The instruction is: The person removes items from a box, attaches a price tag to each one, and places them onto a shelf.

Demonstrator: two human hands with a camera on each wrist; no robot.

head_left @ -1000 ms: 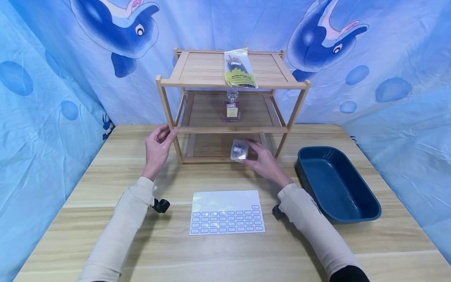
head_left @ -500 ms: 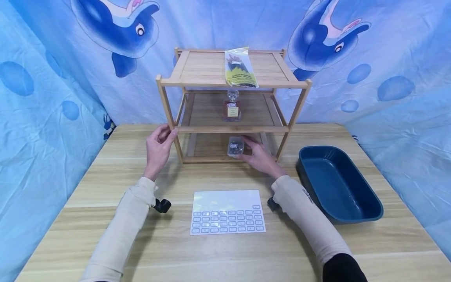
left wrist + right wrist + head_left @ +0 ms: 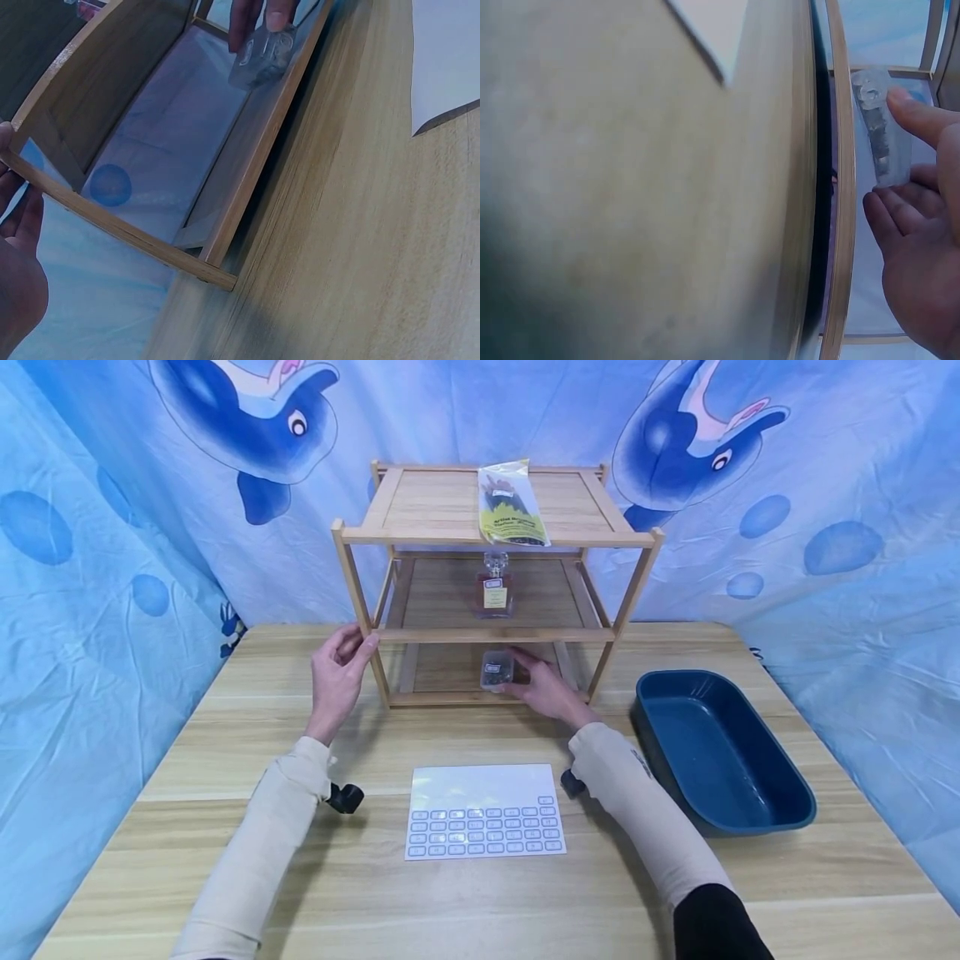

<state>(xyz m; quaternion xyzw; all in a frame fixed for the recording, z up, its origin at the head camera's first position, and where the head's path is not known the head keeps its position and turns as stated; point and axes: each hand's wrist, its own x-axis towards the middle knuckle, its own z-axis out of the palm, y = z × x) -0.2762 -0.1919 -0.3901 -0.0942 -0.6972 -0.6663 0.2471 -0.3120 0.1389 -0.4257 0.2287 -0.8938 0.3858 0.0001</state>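
Note:
My left hand [image 3: 336,685] grips the left front post of a three-tier wooden shelf [image 3: 427,506] between thumb and fingers, near the middle tier. At the bottom tier my right hand [image 3: 551,693] holds a small clear plastic box [image 3: 492,668] by its right side. The box carries a small white label and has dark bits inside; what they are is unclear. In the right wrist view the thumb presses one face of the box [image 3: 885,139], with fingers at its lower end. The left wrist view shows the box [image 3: 262,60] just above or on the bottom board; I cannot tell which.
A perfume bottle [image 3: 494,592] stands on the middle tier. On the top tier lies a yellow and black packet [image 3: 512,510]. A dark blue basin [image 3: 720,760] sits at the right, and a white card with printed labels [image 3: 480,787] lies in front of the shelf.
My right hand has carried the clear box slightly left and back, in over the bottom tier. The left hand has stayed on the post.

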